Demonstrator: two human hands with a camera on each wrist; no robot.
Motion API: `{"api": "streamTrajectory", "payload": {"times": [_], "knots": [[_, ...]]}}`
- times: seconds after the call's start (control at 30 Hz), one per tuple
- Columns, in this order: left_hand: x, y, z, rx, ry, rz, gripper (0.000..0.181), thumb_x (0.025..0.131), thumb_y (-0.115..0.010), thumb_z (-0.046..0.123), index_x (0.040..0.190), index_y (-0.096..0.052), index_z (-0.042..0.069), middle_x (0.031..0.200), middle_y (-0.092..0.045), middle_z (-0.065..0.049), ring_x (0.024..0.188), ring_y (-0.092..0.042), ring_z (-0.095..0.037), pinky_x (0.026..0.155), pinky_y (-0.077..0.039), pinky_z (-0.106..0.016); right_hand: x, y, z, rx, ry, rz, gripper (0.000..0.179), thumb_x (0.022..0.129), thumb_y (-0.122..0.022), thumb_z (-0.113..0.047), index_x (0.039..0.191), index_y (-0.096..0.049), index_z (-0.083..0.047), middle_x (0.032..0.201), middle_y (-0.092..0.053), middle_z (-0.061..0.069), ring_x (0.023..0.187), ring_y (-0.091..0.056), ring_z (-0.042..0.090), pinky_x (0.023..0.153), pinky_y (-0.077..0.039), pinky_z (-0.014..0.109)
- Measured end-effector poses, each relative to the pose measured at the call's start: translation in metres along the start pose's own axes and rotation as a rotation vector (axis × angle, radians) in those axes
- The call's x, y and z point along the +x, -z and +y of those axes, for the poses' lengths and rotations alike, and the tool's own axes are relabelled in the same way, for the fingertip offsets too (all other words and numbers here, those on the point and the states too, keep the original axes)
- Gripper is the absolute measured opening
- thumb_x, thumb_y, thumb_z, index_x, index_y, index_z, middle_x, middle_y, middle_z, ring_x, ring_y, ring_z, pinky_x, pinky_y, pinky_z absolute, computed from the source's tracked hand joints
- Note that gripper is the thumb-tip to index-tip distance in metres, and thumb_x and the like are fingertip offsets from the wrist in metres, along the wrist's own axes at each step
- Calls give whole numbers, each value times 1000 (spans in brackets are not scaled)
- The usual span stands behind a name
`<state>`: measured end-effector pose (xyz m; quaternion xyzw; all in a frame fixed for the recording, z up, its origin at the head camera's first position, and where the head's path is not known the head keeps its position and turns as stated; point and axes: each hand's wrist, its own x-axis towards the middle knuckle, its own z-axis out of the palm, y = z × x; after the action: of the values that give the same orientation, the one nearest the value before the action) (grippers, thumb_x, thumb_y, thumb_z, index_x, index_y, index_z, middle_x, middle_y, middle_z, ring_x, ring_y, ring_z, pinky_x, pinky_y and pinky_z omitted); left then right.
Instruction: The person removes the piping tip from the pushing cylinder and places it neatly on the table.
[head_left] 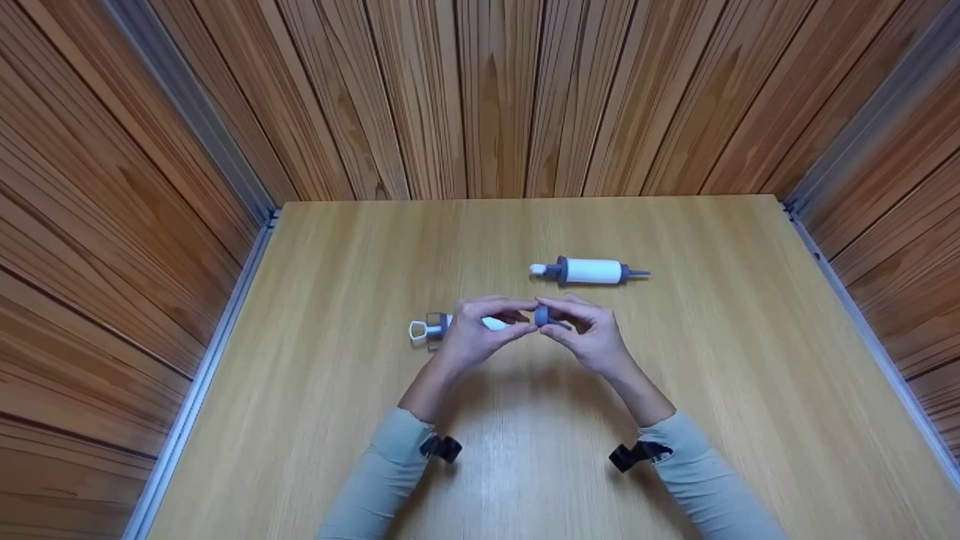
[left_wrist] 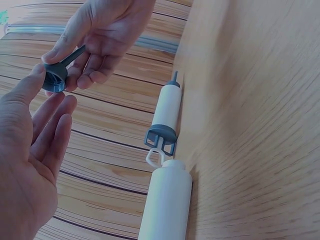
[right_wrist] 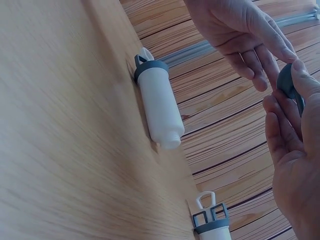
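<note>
Between both hands, above the table, is a grey-blue nozzle cap [head_left: 541,316] with a round, hollow base and a thin spout. My left hand [head_left: 474,334] pinches its rim between thumb and fingertips. From the other side, my right hand [head_left: 592,336] pinches it too, with the spout [left_wrist: 75,56] pointing toward the right palm. Partly hidden behind my left hand lies a white syringe-like barrel [right_wrist: 161,107] with a bare neck at its front end. Its other end has a grey collar [right_wrist: 150,68] and a white loop handle [head_left: 418,330].
Farther back on the wooden table [head_left: 337,255] lies a second white syringe-like dispenser [head_left: 592,271], its grey nozzle [head_left: 638,273] attached and pointing right. Wood-panelled walls [head_left: 495,97] with grey metal edging [head_left: 259,217] enclose the table at the back and sides.
</note>
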<state>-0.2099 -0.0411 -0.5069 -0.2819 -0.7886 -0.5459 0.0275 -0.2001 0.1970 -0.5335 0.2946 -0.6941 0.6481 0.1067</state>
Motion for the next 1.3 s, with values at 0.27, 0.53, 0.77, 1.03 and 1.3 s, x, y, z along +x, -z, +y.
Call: {"api": "streamTrajectory", "payload": {"times": [0.27, 0.53, 0.77, 1.03, 1.3], "knots": [[0, 0, 0, -28, 18, 15, 31, 100, -87, 20, 131, -85, 15, 125, -85, -9, 109, -85, -23, 93, -69, -28, -1, 2, -1, -13, -39, 8, 49, 93, -75, 22, 141, -67, 15, 119, -81, -16, 110, -77, 1, 102, -63, 18], [0, 5, -2, -65, 25, 17, 30, 101, -86, 18, 130, -85, 14, 125, -85, -11, 106, -85, -25, 90, -69, -27, -6, 12, 1, -4, -47, 34, 57, 88, -77, 25, 143, -62, 20, 113, -82, -14, 104, -78, 2, 99, -63, 17], [-1, 10, -2, -64, 14, 35, 29, 100, -88, 18, 128, -86, 15, 125, -85, -9, 107, -85, -28, 87, -70, -30, -12, 20, 2, -12, -31, 60, 52, 88, -74, 27, 139, -64, 19, 116, -84, -7, 105, -79, 3, 96, -64, 18], [-2, 10, -2, -47, -59, 48, 29, 98, -89, 15, 126, -86, 11, 123, -86, -11, 112, -84, -29, 97, -71, -43, -17, 19, -1, 4, -3, 53, 43, 89, -73, 28, 131, -67, 21, 116, -83, -3, 103, -80, 5, 96, -65, 19], [-3, 10, 0, -47, -49, 44, 29, 97, -89, 14, 126, -86, 12, 125, -86, -10, 115, -83, -28, 102, -69, -37, -18, 15, -3, 40, -9, 58, 33, 91, -71, 28, 123, -70, 21, 114, -83, -3, 101, -80, 7, 92, -66, 19]]}}
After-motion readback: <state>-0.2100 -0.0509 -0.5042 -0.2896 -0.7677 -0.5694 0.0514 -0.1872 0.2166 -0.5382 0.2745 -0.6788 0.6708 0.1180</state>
